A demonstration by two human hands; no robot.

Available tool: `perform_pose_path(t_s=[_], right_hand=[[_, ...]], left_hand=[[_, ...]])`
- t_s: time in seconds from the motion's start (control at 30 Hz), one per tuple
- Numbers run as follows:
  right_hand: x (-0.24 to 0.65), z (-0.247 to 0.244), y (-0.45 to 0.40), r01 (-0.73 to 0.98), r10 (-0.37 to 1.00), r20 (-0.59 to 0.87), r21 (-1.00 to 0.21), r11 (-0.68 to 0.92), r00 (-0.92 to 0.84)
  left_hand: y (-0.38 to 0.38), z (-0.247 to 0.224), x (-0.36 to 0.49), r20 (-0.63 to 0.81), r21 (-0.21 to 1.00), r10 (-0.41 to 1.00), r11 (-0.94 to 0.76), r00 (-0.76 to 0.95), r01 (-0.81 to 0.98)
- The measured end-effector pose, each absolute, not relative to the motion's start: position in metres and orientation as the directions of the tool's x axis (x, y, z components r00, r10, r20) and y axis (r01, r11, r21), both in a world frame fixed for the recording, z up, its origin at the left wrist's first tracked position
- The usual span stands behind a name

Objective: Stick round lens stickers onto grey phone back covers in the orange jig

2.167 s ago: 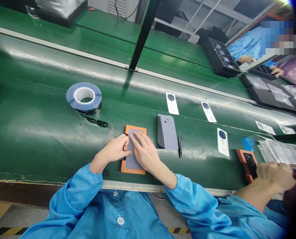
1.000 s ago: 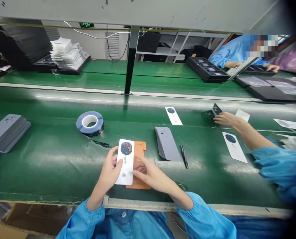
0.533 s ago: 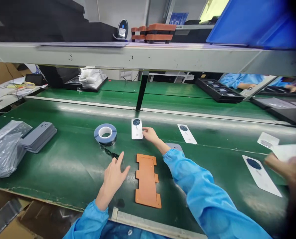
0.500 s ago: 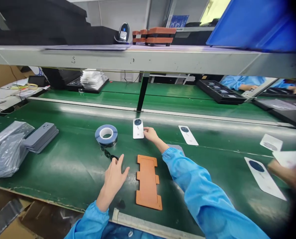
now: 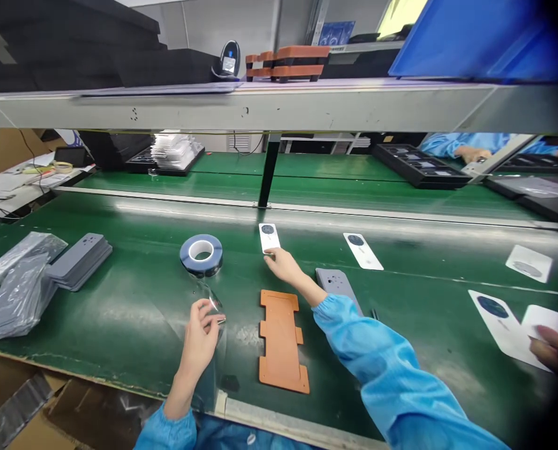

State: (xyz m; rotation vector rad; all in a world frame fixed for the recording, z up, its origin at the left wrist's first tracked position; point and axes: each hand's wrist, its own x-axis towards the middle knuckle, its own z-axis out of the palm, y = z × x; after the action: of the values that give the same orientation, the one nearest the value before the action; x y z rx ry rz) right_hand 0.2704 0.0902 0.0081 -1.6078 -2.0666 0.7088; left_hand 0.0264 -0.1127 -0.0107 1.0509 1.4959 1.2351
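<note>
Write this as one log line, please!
left hand: pinching clear strip from tape roll | right hand: at white card, near end | orange plate: on table

The person wears a bright blue coat [image 5: 216, 434] of thin cloth with a faint sheen. The right sleeve [image 5: 401, 369] is long and loose, broken by many soft creases, paler along the folds and deeper blue in the hollows. Its cuff [image 5: 324, 304] is gathered into small ruffles at the wrist. The left sleeve [image 5: 164, 431], cut off by the lower edge of the view, is the same blue and puckers at the wrist likewise. A small pale button [image 5: 251, 439] shows on the shaded front. Both the left hand [image 5: 200, 334] and right hand [image 5: 284, 266] are bare.
</note>
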Motion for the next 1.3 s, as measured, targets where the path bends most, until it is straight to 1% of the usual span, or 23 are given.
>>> perform_pose_path(t_s=[0.1, 0.17, 0.27, 0.43, 0.53, 0.6, 0.7, 0.8, 0.9, 0.97, 1.07, 1.13, 1.17, 1.2, 1.3], right_hand=[[0.243, 0.011, 0.044, 0.644, 0.911, 0.044, -0.693, 0.324, -0.411], [0.225, 0.012, 0.018, 0.51, 0.837, 0.089, -0.756, 0.409, -0.539], [0.205, 0.015, -0.005, 0.341, 0.738, 0.13, -0.825, 0.451, -0.662], [0.193, 0.014, -0.012, 0.251, 0.706, 0.12, -0.882, 0.398, -0.698], [0.191, 0.013, -0.016, 0.229, 0.698, 0.168, -0.87, 0.437, -0.696], [0.191, 0.012, -0.019, 0.241, 0.701, 0.192, -0.85, 0.469, -0.686], [0.19, 0.012, -0.024, 0.253, 0.734, 0.221, -0.843, 0.475, -0.642], [0.193, 0.014, -0.029, 0.256, 0.8, 0.247, -0.86, 0.441, -0.547], [0.204, 0.018, -0.035, 0.249, 0.862, 0.192, -0.908, 0.338, -0.469], [0.217, 0.022, -0.04, 0.205, 0.887, 0.088, -0.958, 0.199, -0.453], [0.245, 0.025, -0.046, 0.09, 0.904, -0.087, -0.995, -0.053, -0.419], [0.267, 0.024, -0.048, 0.048, 0.919, -0.137, -0.991, -0.128, -0.37], [0.277, 0.023, -0.048, 0.057, 0.924, -0.145, -0.989, -0.134, -0.353], [0.287, 0.021, -0.048, 0.088, 0.924, -0.149, -0.988, -0.126, -0.351], [0.312, 0.015, -0.045, 0.232, 0.905, -0.163, -0.97, -0.073, -0.394]], left_hand=[[-0.112, -0.008, 0.034, -0.111, 0.993, 0.963, 0.1, -0.245, -0.058], [-0.111, -0.006, 0.037, -0.129, 0.988, 0.966, 0.106, -0.225, -0.114], [-0.111, -0.005, 0.037, -0.158, 0.978, 0.966, 0.124, -0.204, -0.169], [-0.115, -0.004, 0.029, -0.181, 0.971, 0.967, 0.147, -0.181, -0.186], [-0.117, -0.002, 0.025, -0.212, 0.969, 0.964, 0.186, -0.159, -0.164], [-0.116, 0.0, 0.023, -0.234, 0.959, 0.961, 0.203, -0.15, -0.195], [-0.108, 0.003, 0.021, -0.279, 0.937, 0.949, 0.237, -0.144, -0.255], [-0.098, 0.003, 0.018, -0.314, 0.938, 0.93, 0.274, -0.189, -0.212], [-0.09, 0.001, 0.016, -0.281, 0.958, 0.926, 0.259, -0.251, -0.12], [-0.089, 0.0, 0.017, -0.208, 0.978, 0.926, 0.206, -0.315, -0.037], [-0.094, 0.008, 0.026, -0.019, 0.988, 0.89, 0.086, -0.456, 0.125], [-0.101, 0.018, 0.037, 0.077, 0.981, 0.873, 0.021, -0.482, 0.194], [-0.105, 0.024, 0.044, 0.09, 0.979, 0.887, 0.004, -0.453, 0.202], [-0.108, 0.03, 0.052, 0.074, 0.981, 0.916, 0.004, -0.393, 0.194], [-0.111, 0.036, 0.078, -0.077, 0.986, 0.992, 0.091, -0.1, 0.142]])
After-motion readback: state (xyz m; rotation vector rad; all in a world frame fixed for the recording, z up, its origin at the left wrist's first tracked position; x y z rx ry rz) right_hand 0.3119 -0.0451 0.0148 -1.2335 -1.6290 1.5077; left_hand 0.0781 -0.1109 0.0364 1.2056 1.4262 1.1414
